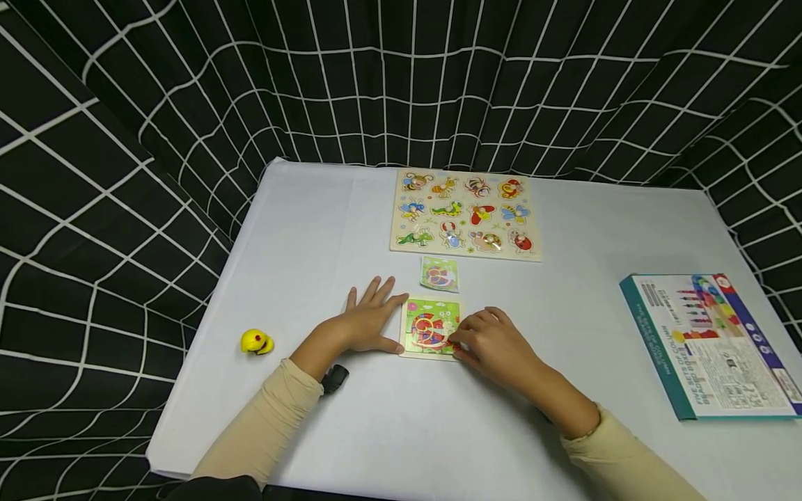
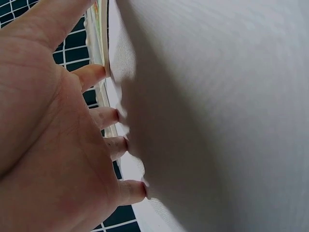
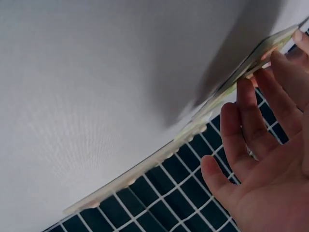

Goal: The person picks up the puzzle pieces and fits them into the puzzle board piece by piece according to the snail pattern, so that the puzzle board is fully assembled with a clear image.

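Note:
A small square snail jigsaw puzzle with a green picture lies in a pale wooden tray on the table. Fingers spread wide, my left hand rests beside it, thumb and index finger touching the tray's left edge; the left wrist view shows the other fingertips on the cloth. At the tray's right side, my right hand pinches a small reddish puzzle piece at the picture's lower right, mostly hidden by the fingertips. Just beyond the tray lies a small picture card with a similar snail.
Farther back lies a wooden insect peg board. A yellow toy duck sits at the left, and a flat teal-edged box lies at the right. Black curtains with a white grid hang behind the white table.

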`<state>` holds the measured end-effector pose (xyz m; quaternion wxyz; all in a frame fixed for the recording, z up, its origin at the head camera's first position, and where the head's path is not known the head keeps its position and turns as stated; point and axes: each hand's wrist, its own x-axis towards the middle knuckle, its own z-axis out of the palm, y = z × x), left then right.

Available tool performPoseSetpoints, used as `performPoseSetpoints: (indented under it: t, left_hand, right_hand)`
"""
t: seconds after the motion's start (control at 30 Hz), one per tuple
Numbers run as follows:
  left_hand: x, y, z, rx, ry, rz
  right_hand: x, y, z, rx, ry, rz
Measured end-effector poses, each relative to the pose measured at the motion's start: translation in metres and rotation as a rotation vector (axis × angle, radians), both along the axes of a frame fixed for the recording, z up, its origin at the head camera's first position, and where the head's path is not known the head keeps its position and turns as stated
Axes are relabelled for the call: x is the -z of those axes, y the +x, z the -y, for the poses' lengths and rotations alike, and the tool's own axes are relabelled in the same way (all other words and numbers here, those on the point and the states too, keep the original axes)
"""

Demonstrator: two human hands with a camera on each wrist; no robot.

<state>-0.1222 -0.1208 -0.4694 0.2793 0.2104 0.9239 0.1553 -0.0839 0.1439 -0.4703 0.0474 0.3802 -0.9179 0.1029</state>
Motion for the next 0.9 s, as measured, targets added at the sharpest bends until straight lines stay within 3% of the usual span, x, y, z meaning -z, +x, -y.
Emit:
performPoseSetpoints:
  t: [0.53,0.9]
  left_hand:
    - [-0.010,-0.006,0.000,-0.020,0.012,-0.033]
    - [-0.003,0.006,-0.003,-0.014,0.002,-0.034]
  right_hand:
    - [-0.004,-0.008,0.005,0.014,0.023,-0.076]
    - [-0.005,0.004,0.003,-0.023,0.070,0.019]
